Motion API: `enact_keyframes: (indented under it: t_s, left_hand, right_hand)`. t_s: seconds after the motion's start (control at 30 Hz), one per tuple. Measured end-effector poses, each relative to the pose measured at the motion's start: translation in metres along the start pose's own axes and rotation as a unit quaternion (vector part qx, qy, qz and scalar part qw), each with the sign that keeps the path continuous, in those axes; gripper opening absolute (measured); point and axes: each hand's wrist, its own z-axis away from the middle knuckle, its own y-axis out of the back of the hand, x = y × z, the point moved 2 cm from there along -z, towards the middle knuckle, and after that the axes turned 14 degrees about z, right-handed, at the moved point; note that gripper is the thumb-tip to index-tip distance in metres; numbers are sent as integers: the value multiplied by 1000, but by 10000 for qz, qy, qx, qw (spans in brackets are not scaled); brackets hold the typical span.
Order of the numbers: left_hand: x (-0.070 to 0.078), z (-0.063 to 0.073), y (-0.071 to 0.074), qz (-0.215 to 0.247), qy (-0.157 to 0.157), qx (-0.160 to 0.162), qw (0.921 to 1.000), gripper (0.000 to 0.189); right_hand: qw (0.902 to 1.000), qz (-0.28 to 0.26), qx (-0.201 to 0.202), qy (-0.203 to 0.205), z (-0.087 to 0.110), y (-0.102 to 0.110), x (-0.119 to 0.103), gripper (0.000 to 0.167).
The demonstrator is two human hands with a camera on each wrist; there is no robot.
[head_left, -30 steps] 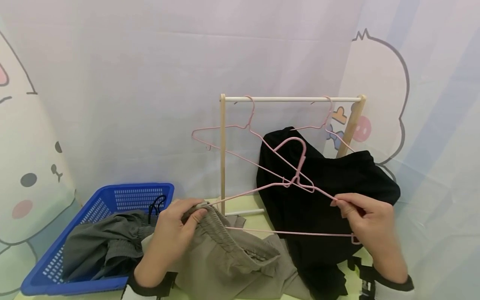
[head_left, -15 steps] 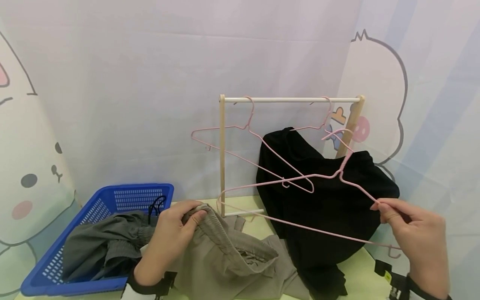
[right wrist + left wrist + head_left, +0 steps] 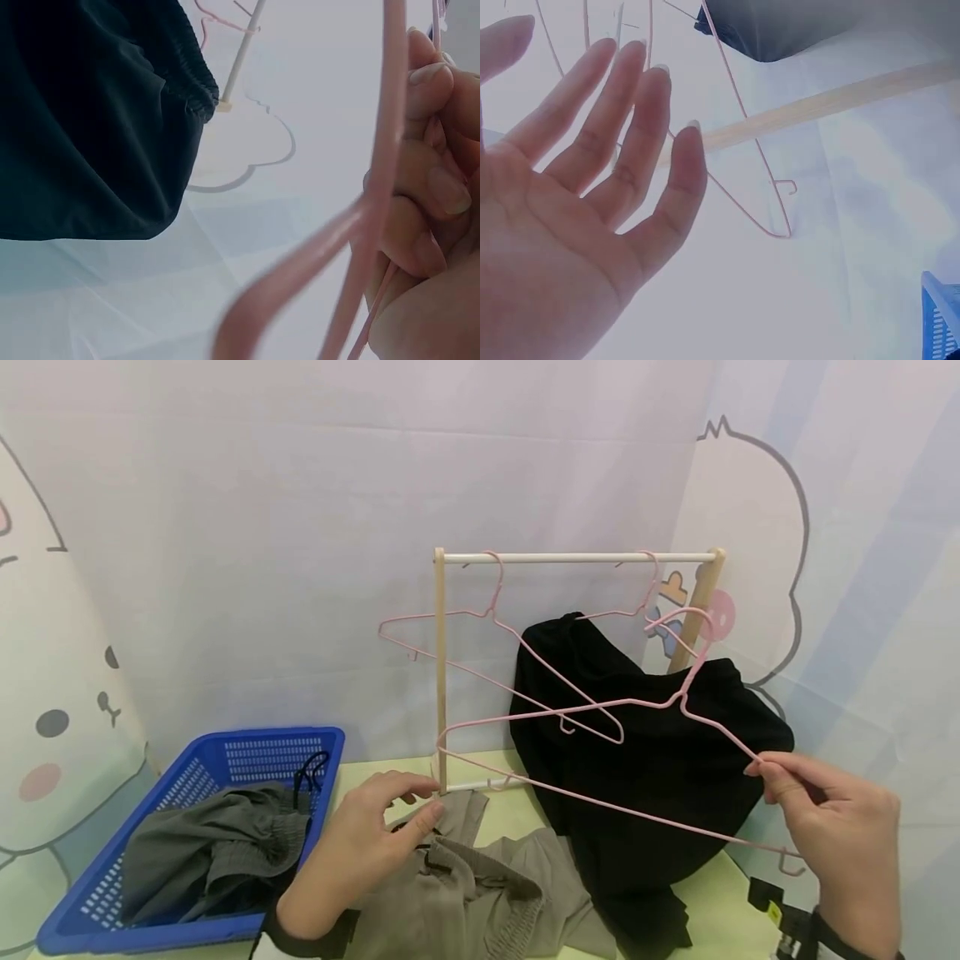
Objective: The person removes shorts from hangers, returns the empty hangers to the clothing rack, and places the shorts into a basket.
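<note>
My right hand [image 3: 840, 827] pinches one shoulder of a pink clothes hanger [image 3: 693, 672], raised in front of the rack with its hook upward. In the right wrist view the fingers [image 3: 420, 180] curl behind the hanger's blurred pink bars [image 3: 384, 127]. My left hand [image 3: 367, 843] hovers at the waistband of the beige-grey pants [image 3: 465, 902], which lie crumpled on the table. Its thumb and fingers are apart, and the left wrist view shows the open palm [image 3: 555, 225] holding nothing.
A small rack with a white rail [image 3: 570, 558] carries a bare pink hanger [image 3: 517, 639] and another with black pants [image 3: 645, 760]. At left stands a blue basket [image 3: 217, 935] with dark grey pants [image 3: 217, 852]. Patterned cloth [image 3: 300, 527] surrounds the pale green table [image 3: 720, 902].
The right hand has drawn the hanger rightward, out of the beige-grey pants' waistband. The left hand has let go of the waistband, which has dropped onto the table.
</note>
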Motion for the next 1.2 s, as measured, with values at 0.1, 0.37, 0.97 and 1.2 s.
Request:
enact_keyframes:
  t_s: [0.1, 0.37, 0.97, 1.2]
  left_hand:
    - [2, -1, 0, 48, 145, 42, 9999, 19]
    - [2, -4, -1, 222, 187, 299, 9991, 14]
    - [-15, -104, -3, 452, 238, 1462, 9879, 31]
    - [-34, -140, -14, 669, 578, 1668, 9820, 67]
  right_hand:
    - [9999, 109, 63, 92, -2, 3, 1, 9]
    - [9989, 312, 244, 236, -2, 10, 2, 9]
    - [9972, 640, 393, -62, 5, 26, 10, 9]
    - [9966, 610, 383, -404, 6, 32, 10, 9]
